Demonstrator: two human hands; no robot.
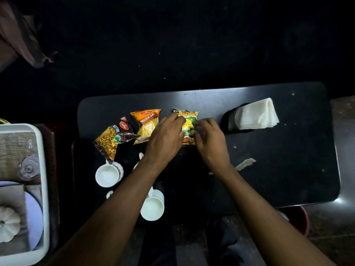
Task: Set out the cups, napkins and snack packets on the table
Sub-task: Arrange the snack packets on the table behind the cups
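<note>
On the black table [278, 169] lie three snack packets in a row: a brown mixture packet [112, 140], an orange sev packet [147, 124] and a green-and-yellow packet [189, 121]. My left hand [165, 137] and my right hand [208, 139] both grip the green-and-yellow packet, one on each side. White cups stand near the table's left front: one [107, 174] under the brown packet and one [152, 206] beside my left forearm; parts of others show behind the arm. White napkins [256, 114] stick out of a black mesh holder [230, 120] at the right.
A white tray [45, 189] at the left holds a glass [28, 167], a plate and a white ribbed object. A torn scrap [245, 163] lies on the table right of my right wrist. A red bucket [299, 219] sits below the table's front right edge. The floor is dark.
</note>
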